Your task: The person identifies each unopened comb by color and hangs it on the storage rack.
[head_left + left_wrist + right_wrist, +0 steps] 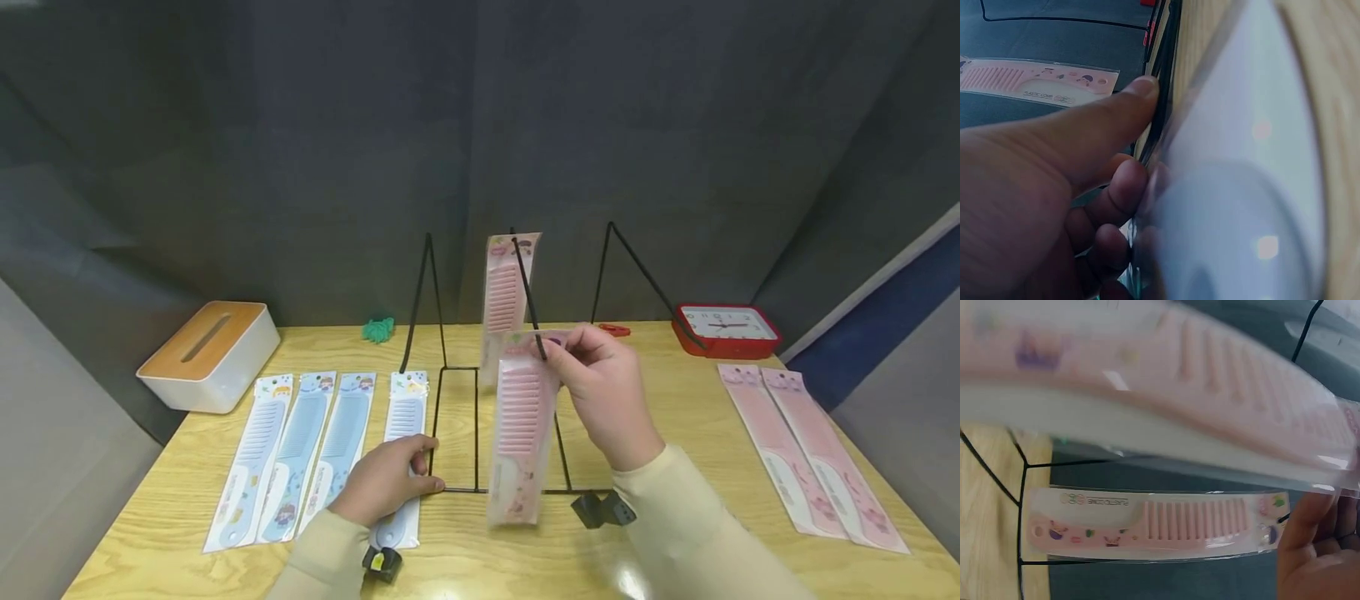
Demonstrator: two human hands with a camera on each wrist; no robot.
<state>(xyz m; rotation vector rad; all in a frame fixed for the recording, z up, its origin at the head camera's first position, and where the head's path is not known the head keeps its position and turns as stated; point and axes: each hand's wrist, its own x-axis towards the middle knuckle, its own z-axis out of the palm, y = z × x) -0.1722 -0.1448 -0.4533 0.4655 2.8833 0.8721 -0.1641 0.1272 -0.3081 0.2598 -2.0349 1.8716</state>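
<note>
My right hand (607, 400) pinches the top of a pink comb in a clear packet (517, 433), right at the front end of the middle arm of a black wire rack (476, 433). This packet hangs down in front of the rack. Behind it, a second packaged pink comb (504, 292) hangs further back on the same arm, also seen whole in the right wrist view. Down at the rack's front left corner, my left hand (386, 475) grips the base wire between thumb and fingers. A packaged blue comb (406, 408) lies partly under that hand.
Several more packaged blue combs (303, 458) lie on the left of the table. Two packaged pink combs (787, 450) lie at the right. Along the back are a wood-topped tissue box (240, 367), a green tangle (378, 330), a small red item (615, 330) and a red clock (726, 346).
</note>
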